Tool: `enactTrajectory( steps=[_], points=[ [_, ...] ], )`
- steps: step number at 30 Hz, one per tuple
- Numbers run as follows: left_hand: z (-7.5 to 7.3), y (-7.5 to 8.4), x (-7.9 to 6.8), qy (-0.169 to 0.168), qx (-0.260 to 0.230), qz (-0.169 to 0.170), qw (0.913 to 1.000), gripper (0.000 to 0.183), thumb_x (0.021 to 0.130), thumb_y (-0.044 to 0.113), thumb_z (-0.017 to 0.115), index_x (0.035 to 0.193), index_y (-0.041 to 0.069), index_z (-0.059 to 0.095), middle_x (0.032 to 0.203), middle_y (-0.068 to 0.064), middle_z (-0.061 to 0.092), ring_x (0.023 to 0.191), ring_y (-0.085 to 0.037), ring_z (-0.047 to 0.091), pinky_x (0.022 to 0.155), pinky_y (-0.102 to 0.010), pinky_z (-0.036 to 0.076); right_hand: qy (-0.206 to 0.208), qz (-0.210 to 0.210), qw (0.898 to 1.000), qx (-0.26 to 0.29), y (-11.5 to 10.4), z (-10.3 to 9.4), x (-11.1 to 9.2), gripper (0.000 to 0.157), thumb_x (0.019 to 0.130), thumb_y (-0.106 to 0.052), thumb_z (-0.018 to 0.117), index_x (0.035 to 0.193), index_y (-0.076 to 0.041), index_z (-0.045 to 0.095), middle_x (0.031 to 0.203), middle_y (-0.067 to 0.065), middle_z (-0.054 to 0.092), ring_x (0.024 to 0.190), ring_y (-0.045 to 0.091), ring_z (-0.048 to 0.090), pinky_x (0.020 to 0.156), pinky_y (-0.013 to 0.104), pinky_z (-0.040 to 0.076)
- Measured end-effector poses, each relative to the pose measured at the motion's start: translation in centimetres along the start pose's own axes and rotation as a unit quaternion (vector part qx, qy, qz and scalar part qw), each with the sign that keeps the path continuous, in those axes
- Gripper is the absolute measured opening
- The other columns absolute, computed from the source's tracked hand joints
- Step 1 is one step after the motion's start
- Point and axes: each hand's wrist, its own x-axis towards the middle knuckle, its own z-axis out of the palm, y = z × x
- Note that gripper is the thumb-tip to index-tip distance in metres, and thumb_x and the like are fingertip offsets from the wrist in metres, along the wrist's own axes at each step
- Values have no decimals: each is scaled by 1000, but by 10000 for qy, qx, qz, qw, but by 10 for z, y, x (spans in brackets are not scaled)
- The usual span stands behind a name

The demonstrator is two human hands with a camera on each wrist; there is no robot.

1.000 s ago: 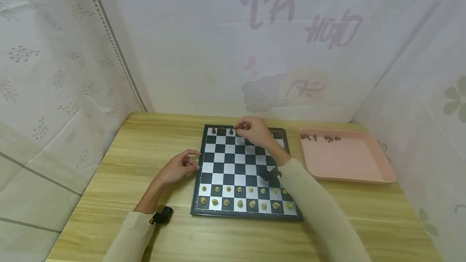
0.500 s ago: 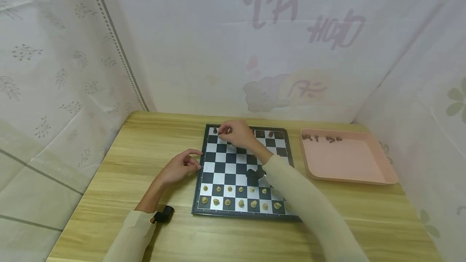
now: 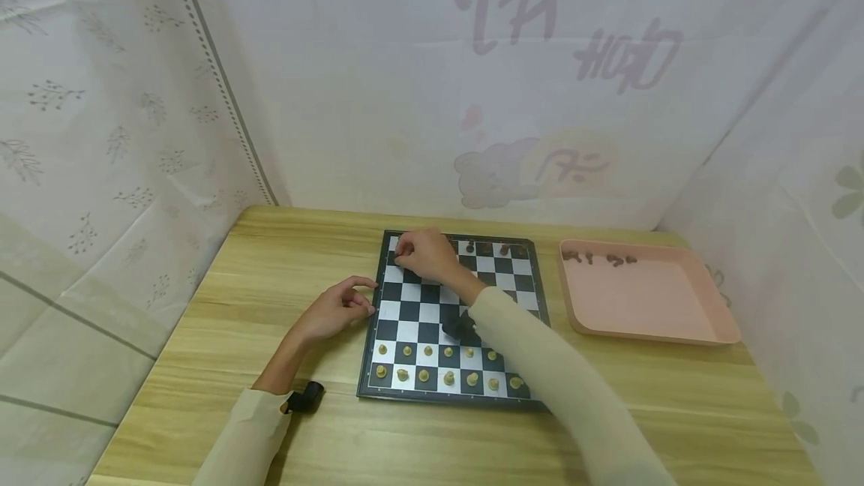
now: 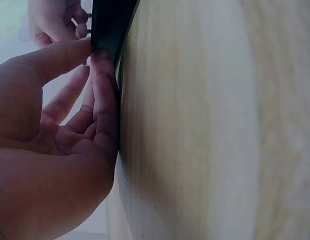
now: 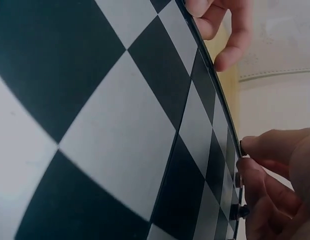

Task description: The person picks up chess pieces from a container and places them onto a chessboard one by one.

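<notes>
A black-and-white chessboard with a dark frame lies on the wooden table. My right hand is over its far left corner, thumb and finger pinching a small dark chess piece, mostly hidden by the fingers. Other dark pieces stand close beside these fingers. My left hand rests at the board's left edge, its fingertips touching the frame in the left wrist view, fingers loosely bent. Two rows of cream chess pieces stand along the near side. Dark pieces show along the far row, partly behind my right hand.
A pink tray stands right of the board, with several dark pieces lying near its far left side. Patterned cloth hangs behind and beside the table. My right sleeve covers the board's near right corner.
My right hand has moved left along the far row, then slightly nearer, to the board's left corner. More far-row pieces show on the right. My left hand stays at the edge.
</notes>
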Motion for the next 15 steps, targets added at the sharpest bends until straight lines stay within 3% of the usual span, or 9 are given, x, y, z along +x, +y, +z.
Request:
enactTrajectory(
  steps=[9, 15],
  points=[
    [1, 0, 1, -7, 1, 12, 10000, 43, 102, -1, 67, 145, 2, 63, 99, -8, 76, 89, -21, 66, 82, -39, 47, -43, 121, 9998, -176, -1, 2, 1, 7, 96, -18, 85, 101, -13, 83, 93, -3, 78, 83, 14, 70, 77, 36, 56],
    [0, 0, -1, -3, -8, 0, 10000, 43, 102, -2, 67, 145, 2, 63, 98, -8, 76, 88, -22, 65, 81, -38, 47, -1, 131, 9999, 10, 2, -10, -6, 12, 96, -18, 84, 106, -13, 82, 94, -3, 78, 85, 13, 70, 79, 35, 56]
  ],
)
